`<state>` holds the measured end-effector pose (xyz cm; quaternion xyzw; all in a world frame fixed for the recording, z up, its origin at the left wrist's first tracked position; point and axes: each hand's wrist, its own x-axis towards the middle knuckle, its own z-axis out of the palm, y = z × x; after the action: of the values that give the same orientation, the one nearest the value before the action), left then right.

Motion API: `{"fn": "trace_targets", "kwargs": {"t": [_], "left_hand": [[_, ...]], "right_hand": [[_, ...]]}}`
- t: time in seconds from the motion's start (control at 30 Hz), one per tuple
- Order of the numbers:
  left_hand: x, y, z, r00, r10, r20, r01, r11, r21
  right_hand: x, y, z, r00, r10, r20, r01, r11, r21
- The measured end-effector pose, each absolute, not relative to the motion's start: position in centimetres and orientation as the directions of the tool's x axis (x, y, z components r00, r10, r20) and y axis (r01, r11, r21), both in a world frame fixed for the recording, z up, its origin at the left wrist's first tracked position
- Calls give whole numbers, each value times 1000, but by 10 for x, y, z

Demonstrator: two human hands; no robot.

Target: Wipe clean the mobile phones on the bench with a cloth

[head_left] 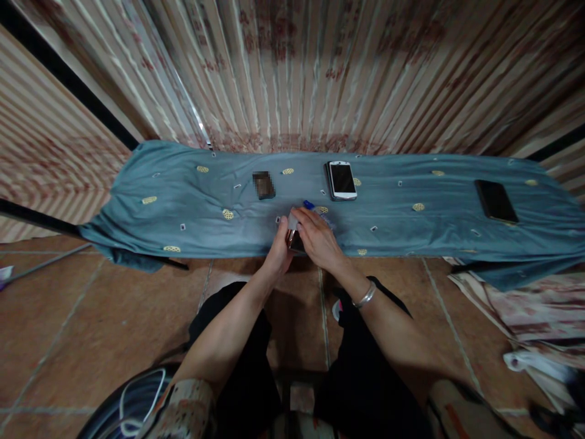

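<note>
My left hand (280,250) and my right hand (317,235) meet at the near edge of a low table covered by a blue-grey cloth (183,207). Together they grip a small dark object (295,241), partly hidden by the fingers; a pale piece shows at its top. Left fingers curl round its side. The right hand covers it from above with bent fingers. A blue-tipped item (309,205) lies just behind the right hand. A silver bracelet (365,296) sits on my right wrist.
On the cloth lie a white-framed phone (342,180), a small dark blurred object (264,185) and a black phone (496,200) at the right. Striped curtains hang behind. Tiled floor below, fabric piled at right, a cable coil at lower left.
</note>
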<state>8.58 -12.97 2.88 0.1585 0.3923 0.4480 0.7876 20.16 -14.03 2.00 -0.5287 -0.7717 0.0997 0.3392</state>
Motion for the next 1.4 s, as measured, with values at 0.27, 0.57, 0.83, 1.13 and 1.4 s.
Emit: {"fn": "trace_targets", "kwargs": {"t": [0.27,0.57,0.83,1.13,1.4], "left_hand": [[87,-128,19,243,864,-441,-575,494,652],[82,-127,21,232,890,-393,-571,452,686],[80,-118,27,189,892,-412,-609,435,663],[83,-103,34,106,922,-371,-723,328,609],[80,-90,29,37,935,-353,-748,260,611]], "right_hand": [[208,-135,15,-169,906,389,715,384,-584],[218,-128,5,-64,941,333,686,284,-670],[212,-126,-1,59,957,284,628,186,-756],[197,-127,-13,105,945,309,616,182,-766],[183,-117,-27,162,972,171,207,136,-969]]}}
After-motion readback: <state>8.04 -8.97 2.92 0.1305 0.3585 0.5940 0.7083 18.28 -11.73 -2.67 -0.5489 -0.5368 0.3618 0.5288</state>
